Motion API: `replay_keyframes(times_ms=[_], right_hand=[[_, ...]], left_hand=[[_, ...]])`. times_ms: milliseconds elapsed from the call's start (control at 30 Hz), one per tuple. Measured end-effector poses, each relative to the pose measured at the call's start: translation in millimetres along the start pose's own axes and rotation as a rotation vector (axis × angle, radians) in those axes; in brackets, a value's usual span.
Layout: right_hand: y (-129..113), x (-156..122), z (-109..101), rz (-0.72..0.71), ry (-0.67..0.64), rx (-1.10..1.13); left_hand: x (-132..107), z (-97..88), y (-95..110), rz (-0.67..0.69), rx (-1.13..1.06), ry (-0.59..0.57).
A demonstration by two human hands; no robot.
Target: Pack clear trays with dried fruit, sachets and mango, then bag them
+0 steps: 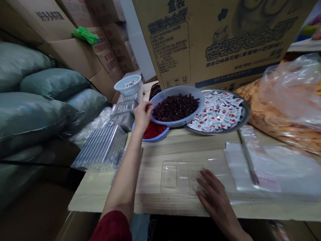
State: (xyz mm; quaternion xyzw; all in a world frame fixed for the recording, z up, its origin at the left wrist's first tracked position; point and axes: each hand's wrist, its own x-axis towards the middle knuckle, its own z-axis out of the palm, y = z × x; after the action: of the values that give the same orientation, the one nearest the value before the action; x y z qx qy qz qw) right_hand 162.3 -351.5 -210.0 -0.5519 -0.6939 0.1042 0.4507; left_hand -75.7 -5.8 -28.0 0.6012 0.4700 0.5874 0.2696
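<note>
The fingertips of the left hand (147, 107) are drawn together at the near rim of a translucent blue bowl (174, 89) heaped with dark red-purple pieces, perhaps dried fruit; whether they pinch anything is hidden from this angle. The fingers of the right hand (211, 191) lie spread and relaxed, gripping nothing, on a clear plastic blister tray (179, 179) at the middle of a pale wooden board (162, 146). The blue bowl stands at the board's far side, top centre of the frame, its edge overlapping a steel tray (246, 113) of small white-and-red sachets (218, 111). Just below the left hand is a smaller blue bowl (159, 137) of bright red pieces. Left of these, a stack of clear plastic trays (101, 148) leans near the board's edge, and flat clear bags (266, 171) lie to the right. The crowding is the main risk: a careless pull at the rim could tip the blue bowl, perhaps spilling dark pieces among the sachets or into the red pieces. The light blister tray could skid if pressed unevenly, and a brush of the left forearm could topple the stacked trays off the board's edge, towards the dim lower left of the frame.
</note>
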Motion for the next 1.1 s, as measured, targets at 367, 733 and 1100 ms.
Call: replay_keyframes(times_ms=[367, 733, 1100], right_hand=[[-9, -4, -9, 0.098, 0.037, 0.085], [-19, -6, -11, 0.110, 0.043, 0.150], [-18, -10, -20, 0.118, 0.072, 0.140]], left_hand=[[37, 48.9, -22, -0.051, 0.244, -0.305], [24, 39.3, 0, 0.162, 0.551, -0.335], [14, 34.0, -7, 0.138, 0.252, -0.111]])
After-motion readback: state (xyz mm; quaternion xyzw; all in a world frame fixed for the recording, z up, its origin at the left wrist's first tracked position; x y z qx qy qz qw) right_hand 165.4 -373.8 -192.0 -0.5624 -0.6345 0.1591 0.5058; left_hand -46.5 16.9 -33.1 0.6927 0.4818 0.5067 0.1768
